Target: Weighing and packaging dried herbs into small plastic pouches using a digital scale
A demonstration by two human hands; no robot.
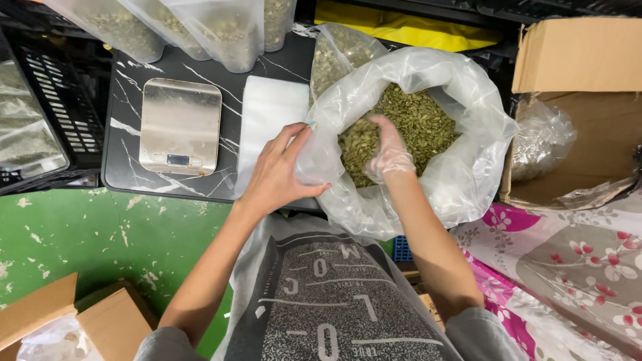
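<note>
The left hand pinches a small clear pouch; the gloved right hand, grip clenched, scoops pumpkin seeds inside the big plastic bag.

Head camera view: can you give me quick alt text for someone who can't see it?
A gloved right hand digs into green seeds in a large clear plastic bag, while the bare left hand grips a small clear bag at its rim. A steel kitchen scale sits on the black marbled tabletop to the left.

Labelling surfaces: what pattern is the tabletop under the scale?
Black marble with white veins, tabletop; head view.
</note>
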